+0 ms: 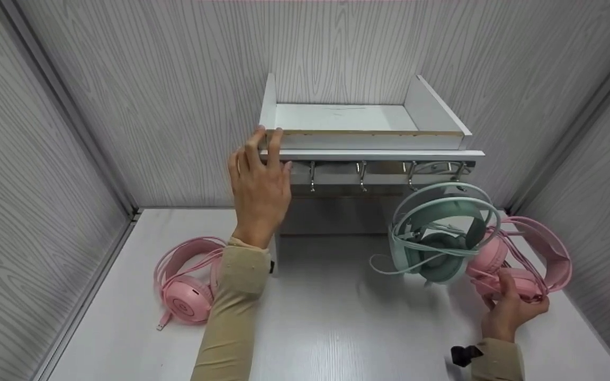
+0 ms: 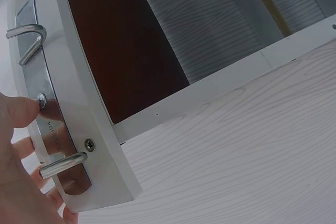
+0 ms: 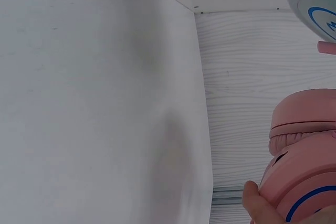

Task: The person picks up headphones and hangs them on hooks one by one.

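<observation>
My left hand [image 1: 260, 185] grips the left front corner of a white shelf [image 1: 371, 142], fingertips over its top edge. In the left wrist view the thumb [image 2: 23, 112] presses the shiny metal hook rail [image 2: 55, 129] by a screw. At the right, my right hand [image 1: 511, 312] holds pink headphones [image 1: 556, 259] by an ear cup, the headband toward the right and the cable looped around them. Beside these, green headphones [image 1: 442, 256] hang at the right end of the rail, their cable bundled. The two pairs overlap in the head view.
A second pink pair of headphones [image 1: 188, 299] lies on the white table [image 1: 326, 328] at the left, partly behind my left forearm, its USB plug [image 1: 163, 321] sticking out. Several metal hooks [image 1: 363, 177] line the rail. Wood-grain panels [image 1: 178, 106] enclose the table at the back and sides.
</observation>
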The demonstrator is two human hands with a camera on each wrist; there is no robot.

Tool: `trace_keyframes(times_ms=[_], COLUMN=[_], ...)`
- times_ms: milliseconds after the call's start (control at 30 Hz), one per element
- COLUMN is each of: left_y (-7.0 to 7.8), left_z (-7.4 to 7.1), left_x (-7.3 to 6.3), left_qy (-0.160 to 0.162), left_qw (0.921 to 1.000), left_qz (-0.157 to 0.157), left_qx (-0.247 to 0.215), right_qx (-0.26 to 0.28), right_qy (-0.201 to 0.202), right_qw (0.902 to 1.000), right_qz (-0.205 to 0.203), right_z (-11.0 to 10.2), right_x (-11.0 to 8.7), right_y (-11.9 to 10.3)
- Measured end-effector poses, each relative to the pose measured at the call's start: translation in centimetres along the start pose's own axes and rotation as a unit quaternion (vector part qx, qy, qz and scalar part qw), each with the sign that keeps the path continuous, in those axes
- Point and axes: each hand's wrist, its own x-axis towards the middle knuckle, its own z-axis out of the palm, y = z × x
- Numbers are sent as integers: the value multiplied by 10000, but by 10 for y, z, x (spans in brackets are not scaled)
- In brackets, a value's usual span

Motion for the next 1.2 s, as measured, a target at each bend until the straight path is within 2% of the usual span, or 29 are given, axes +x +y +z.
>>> trace_keyframes(times_ms=[400,700,967,1067,1200], left_y=[-1,-1,-2,-1,-1], left_z=[1,-1,-1,0,1], left_x=[-1,-1,-1,-1,-1], left_qy=[107,69,-60,1,49], left_qw=[9999,9999,9999,9999,10000], left_qz=[54,53,11,40,27], left_qx=[53,98,109,106,65], right_qx=[292,93,37,-20,212], right_qy=[-72,122,150,210,177], right_qw=[9995,9987,9986,9986,9984], right_qz=[-11,-478,-507,-491,-492], right_z=[-6,-8,-12,-14,-15], right_x=[-2,-4,-6,-7,-9], right_y=[0,0,1,0,-2])
